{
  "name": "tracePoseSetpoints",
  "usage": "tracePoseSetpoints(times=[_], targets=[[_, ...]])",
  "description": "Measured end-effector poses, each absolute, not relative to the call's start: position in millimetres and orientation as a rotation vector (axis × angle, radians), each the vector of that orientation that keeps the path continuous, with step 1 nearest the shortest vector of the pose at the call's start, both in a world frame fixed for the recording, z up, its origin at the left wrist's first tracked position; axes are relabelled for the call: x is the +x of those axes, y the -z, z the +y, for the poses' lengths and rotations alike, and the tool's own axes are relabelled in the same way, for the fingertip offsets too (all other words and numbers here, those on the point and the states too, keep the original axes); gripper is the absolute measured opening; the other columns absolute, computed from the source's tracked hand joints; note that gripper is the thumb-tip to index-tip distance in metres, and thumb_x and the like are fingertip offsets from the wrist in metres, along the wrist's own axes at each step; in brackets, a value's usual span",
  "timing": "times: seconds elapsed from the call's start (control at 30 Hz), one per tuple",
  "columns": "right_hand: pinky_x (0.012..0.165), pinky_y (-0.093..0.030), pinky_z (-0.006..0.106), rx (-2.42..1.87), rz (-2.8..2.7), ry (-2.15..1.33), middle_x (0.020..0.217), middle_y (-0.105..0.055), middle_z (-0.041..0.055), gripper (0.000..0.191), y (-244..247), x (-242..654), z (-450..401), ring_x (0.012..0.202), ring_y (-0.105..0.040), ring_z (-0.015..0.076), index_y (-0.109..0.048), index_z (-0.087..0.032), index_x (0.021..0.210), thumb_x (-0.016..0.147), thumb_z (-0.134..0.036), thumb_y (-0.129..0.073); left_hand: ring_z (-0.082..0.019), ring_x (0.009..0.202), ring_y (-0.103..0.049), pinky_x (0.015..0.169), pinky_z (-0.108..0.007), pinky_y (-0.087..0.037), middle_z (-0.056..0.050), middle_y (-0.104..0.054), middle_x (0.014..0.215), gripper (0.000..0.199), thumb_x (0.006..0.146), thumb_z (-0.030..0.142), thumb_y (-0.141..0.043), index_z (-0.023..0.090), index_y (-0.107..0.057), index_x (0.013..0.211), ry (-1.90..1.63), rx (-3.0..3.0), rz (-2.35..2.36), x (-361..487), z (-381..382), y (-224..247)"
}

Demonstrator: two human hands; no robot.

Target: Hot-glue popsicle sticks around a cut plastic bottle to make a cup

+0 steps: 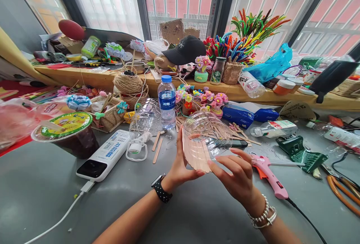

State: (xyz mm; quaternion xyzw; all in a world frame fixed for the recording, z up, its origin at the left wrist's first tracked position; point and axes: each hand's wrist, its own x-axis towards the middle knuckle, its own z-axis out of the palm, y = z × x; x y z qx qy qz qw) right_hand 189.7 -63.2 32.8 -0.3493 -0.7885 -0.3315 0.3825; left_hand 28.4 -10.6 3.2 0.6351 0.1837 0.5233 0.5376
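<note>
A clear plastic bottle piece [215, 129] is held tilted above the grey table. Flat wooden sticks [197, 155] stand side by side along its near left wall. My left hand [182, 161], with a dark watch strap at the wrist, is wrapped round the left side of the piece, thumb along the lower stick ends. The fingertips of my right hand [236, 172] touch the right edge of the stick row; its fingers are partly spread. Loose wooden sticks [157, 150] lie on the table to the left, and more lie behind the piece.
A pink glue gun [271, 178] lies right of my right hand, its cord running to the front. A water bottle [167, 103] stands behind. On the left are a power bank [104, 157] and a lidded drink cup [81, 139]; orange-handled scissors [341, 191] lie far right.
</note>
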Motion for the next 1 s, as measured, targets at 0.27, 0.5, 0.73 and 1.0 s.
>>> tracePoseSetpoints(times=[0.27,0.5,0.73,1.0], targets=[[0.087,-0.045,0.036,-0.865,-2.012,0.799,0.087,-0.053,0.0017,0.019,-30.6,190.1,-62.2,0.082,-0.045,0.0143,-0.060,-0.028,0.080,0.075,-0.009,-0.058,-0.033,0.113,-0.043,0.094,-0.048,-0.036,-0.018,-0.035,0.127,0.117,0.056,0.056,-0.069,0.025,0.013,0.134,-1.254,1.494,0.429,29.1,-13.2,-7.5],[0.090,-0.043,0.035,-0.831,-1.937,0.757,0.091,-0.050,0.0013,0.015,-27.6,185.5,-60.7,0.084,-0.044,0.0121,-0.061,-0.022,0.080,0.072,-0.009,-0.062,-0.033,0.111,-0.045,0.093,-0.050,-0.037,-0.016,-0.033,0.129,0.114,0.057,0.051,-0.071,0.029,0.009,0.135,-1.280,1.464,0.387,28.9,-12.9,-3.5],[0.090,-0.043,0.035,-0.831,-1.945,0.774,0.092,-0.050,0.0014,0.016,-29.3,186.3,-59.8,0.084,-0.044,0.0120,-0.062,-0.021,0.081,0.072,-0.009,-0.063,-0.031,0.111,-0.044,0.094,-0.048,-0.036,-0.014,-0.034,0.127,0.111,0.058,0.049,-0.071,0.029,0.007,0.135,-1.295,1.453,0.362,29.7,-13.3,-3.5],[0.091,-0.043,0.036,-0.857,-1.963,0.756,0.092,-0.051,0.0017,0.017,-27.5,187.5,-59.3,0.085,-0.045,0.0128,-0.061,-0.022,0.084,0.072,-0.010,-0.063,-0.032,0.111,-0.044,0.095,-0.049,-0.034,-0.015,-0.035,0.126,0.113,0.057,0.051,-0.071,0.028,0.007,0.135,-1.293,1.434,0.392,30.8,-14.5,-6.1]])
